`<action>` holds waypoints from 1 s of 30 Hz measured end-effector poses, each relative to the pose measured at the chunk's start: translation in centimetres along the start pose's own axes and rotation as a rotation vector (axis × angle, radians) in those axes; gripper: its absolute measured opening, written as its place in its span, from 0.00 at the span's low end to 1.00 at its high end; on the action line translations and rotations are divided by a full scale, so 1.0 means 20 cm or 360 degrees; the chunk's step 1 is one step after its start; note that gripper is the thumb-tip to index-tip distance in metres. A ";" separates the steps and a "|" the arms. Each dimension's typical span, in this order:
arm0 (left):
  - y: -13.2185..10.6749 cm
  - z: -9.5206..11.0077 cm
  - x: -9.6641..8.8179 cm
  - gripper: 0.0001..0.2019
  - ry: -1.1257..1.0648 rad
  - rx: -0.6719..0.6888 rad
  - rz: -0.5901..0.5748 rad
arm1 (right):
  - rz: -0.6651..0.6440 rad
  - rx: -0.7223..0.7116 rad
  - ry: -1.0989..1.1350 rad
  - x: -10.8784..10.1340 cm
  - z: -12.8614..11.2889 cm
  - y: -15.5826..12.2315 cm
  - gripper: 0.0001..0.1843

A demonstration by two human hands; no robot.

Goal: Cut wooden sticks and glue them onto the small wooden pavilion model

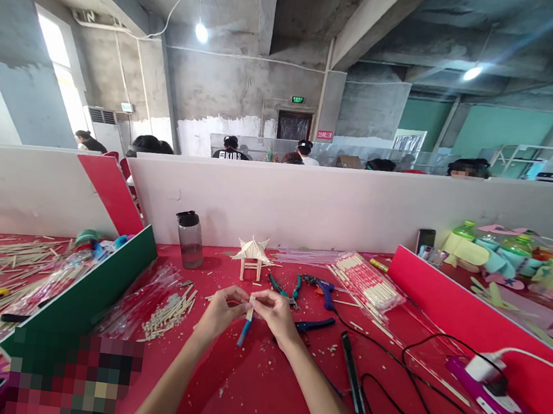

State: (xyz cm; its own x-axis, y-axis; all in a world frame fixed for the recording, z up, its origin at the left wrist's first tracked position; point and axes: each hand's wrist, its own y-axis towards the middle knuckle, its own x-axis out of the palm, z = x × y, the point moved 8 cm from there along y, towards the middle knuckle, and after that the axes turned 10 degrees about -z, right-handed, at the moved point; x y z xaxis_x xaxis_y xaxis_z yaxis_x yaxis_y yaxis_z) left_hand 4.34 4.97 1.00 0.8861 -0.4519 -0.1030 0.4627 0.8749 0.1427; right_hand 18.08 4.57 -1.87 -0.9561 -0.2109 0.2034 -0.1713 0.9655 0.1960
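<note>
My left hand and my right hand meet over the middle of the table. Between their fingertips they pinch a few short pale wooden sticks, held upright side by side. Just below the sticks shows a slim blue object, perhaps a pen; whether it is held or lies on the table I cannot tell. Beyond my hands stands a small pavilion model built of wooden sticks. Pliers with green handles lie by my right hand, and a dark-blue-handled tool is partly hidden behind it.
Cut sticks lie in a heap at left, near a water bottle. A glue gun, packed sticks and a black utility knife are at right. A black cable loops there. Green and red boards flank the space.
</note>
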 end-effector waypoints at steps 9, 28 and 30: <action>0.00 0.03 0.05 0.11 0.0189 0.0126 -0.0079 | 0.0077 -0.0058 -0.0025 -0.05 0.01 0.02 0.20; -0.01 -0.02 -0.07 0.11 0.0512 -0.0071 -0.0166 | 0.0134 -0.0030 0.0108 -0.07 0.01 0.02 0.21; -0.03 -0.06 -0.10 0.07 0.0766 -0.0168 -0.0302 | 0.0160 -0.0015 0.0159 -0.08 0.02 0.02 0.21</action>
State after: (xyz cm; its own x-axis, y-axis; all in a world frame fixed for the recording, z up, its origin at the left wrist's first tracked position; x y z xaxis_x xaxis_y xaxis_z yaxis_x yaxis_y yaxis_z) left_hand 2.31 5.58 -0.08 0.6633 -0.4947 -0.5615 0.5870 0.8094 -0.0197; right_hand 19.44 5.40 -2.41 -0.9397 -0.1276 0.3172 -0.0730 0.9812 0.1786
